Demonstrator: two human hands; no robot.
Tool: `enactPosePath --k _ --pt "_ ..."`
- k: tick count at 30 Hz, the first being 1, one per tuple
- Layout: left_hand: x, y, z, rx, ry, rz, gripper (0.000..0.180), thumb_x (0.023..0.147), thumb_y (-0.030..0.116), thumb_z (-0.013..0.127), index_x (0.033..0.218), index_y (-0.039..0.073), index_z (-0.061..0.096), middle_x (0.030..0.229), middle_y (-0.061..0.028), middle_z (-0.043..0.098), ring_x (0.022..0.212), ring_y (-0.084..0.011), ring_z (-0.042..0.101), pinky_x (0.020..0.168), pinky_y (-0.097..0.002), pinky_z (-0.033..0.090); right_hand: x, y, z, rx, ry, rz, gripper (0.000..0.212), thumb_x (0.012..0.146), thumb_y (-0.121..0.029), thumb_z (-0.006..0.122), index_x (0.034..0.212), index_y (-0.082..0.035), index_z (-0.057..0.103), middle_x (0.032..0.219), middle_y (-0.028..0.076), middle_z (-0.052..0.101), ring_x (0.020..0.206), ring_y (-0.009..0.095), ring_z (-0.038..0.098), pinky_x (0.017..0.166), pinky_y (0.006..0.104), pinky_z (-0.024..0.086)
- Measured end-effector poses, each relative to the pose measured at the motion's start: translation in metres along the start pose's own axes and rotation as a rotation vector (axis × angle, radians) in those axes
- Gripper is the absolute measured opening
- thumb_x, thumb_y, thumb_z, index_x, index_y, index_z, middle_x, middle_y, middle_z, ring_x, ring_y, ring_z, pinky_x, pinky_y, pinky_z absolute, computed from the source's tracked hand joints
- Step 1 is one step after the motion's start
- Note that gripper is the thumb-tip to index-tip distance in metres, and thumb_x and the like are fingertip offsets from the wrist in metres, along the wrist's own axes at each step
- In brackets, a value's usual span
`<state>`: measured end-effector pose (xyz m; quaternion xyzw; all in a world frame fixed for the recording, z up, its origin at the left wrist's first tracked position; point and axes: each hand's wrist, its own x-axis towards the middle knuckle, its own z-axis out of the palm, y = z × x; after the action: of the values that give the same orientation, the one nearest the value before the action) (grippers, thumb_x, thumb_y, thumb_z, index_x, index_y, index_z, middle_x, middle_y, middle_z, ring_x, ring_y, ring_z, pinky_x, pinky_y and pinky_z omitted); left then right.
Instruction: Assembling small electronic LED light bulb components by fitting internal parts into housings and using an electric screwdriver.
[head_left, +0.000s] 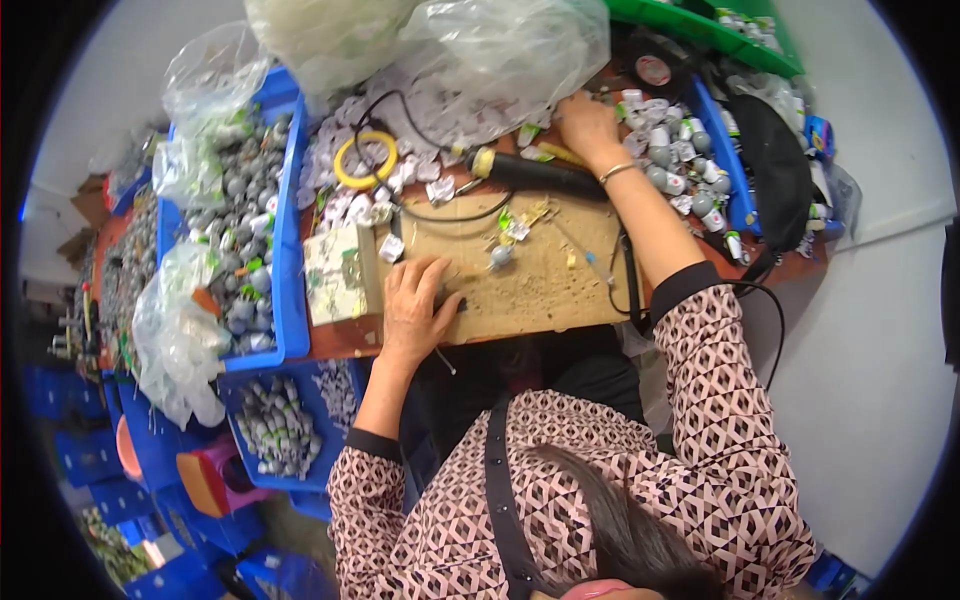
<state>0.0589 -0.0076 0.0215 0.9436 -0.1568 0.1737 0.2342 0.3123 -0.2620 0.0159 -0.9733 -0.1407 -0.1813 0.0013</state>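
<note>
My left hand (415,305) lies palm down at the left side of a brown cardboard sheet (540,300), thumb apart and fingers loosely stretched, with nothing visible in it. A worn white block (335,275) stands just left of it. One small grey ball-shaped piece (500,257) rests on the cardboard among crumbs and scraps. My right hand (590,128) reaches to the back of the table, its fingers curled down and the fingertips hidden. Below its wrist lies a black cylindrical tool (550,176) with a pale yellow end. Grey-and-white pieces (675,150) are heaped to its right.
A blue bin (290,220) of grey pieces stands left; a lower blue tray (235,400) holds more. Crumpled paper bits, a yellow ring (366,160) and a looping black cable (400,205) lie behind the cardboard. Clear plastic bags (510,60) and a green tray (690,22) are at the back.
</note>
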Motion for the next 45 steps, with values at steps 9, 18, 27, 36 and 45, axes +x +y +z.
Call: enactPosePath --k 9,18,27,36,45 --pt "-0.016 -0.008 0.005 0.005 0.061 -0.082 0.048 0.07 0.008 0.067 0.115 0.004 0.052 0.109 -0.0142 0.052 0.099 -0.0334 0.048 0.087 -0.0411 0.04 -0.072 -0.024 -0.07 0.468 0.123 -0.042 0.016 0.082 -0.018 0.059 0.092 -0.006 0.063 0.088 0.009 0.063 0.076 0.027 0.063 0.061 0.0368 0.049" --pt "-0.001 -0.009 0.016 0.086 0.15 -0.134 0.044 0.074 0.01 0.066 0.115 0.004 0.053 0.108 -0.0151 0.053 0.094 -0.0336 0.051 0.083 -0.0398 0.043 -0.173 -0.083 -0.081 0.925 -0.196 -0.364 0.016 0.08 -0.013 0.063 0.095 -0.008 0.061 0.075 0.008 0.059 0.066 0.019 0.058 0.057 0.0309 0.045" --pt "-0.013 0.014 0.009 0.09 0.221 0.039 0.032 0.072 0.005 0.067 0.103 0.006 0.059 0.101 -0.0083 0.058 0.091 -0.027 0.052 0.079 -0.0366 0.041 -0.181 -0.072 -0.067 1.025 -0.193 -0.149 0.018 0.088 -0.016 0.058 0.098 -0.002 0.059 0.083 -0.003 0.057 0.071 0.009 0.052 0.065 0.0239 0.043" --pt "-0.002 0.038 0.026 0.099 0.166 -0.006 0.033 0.069 0.013 0.069 0.1 0.01 0.059 0.098 -0.0028 0.058 0.093 -0.0232 0.052 0.083 -0.0371 0.036 -0.171 -0.062 -0.076 2.619 -0.614 0.559 0.031 0.086 0.008 0.041 0.117 0.011 0.043 0.118 0.017 0.049 0.118 0.027 0.047 0.106 0.0361 0.038" --pt "-0.01 0.033 0.03 0.121 0.101 0.058 0.024 0.07 0.013 0.069 0.093 0.013 0.061 0.097 -0.0002 0.058 0.099 -0.0215 0.05 0.088 -0.0376 0.034 -0.188 -0.064 -0.061 2.451 -0.752 0.552 0.03 0.096 -0.03 0.045 0.101 -0.001 0.054 0.062 -0.005 0.039 0.046 0.003 0.033 0.04 0.0153 0.021"
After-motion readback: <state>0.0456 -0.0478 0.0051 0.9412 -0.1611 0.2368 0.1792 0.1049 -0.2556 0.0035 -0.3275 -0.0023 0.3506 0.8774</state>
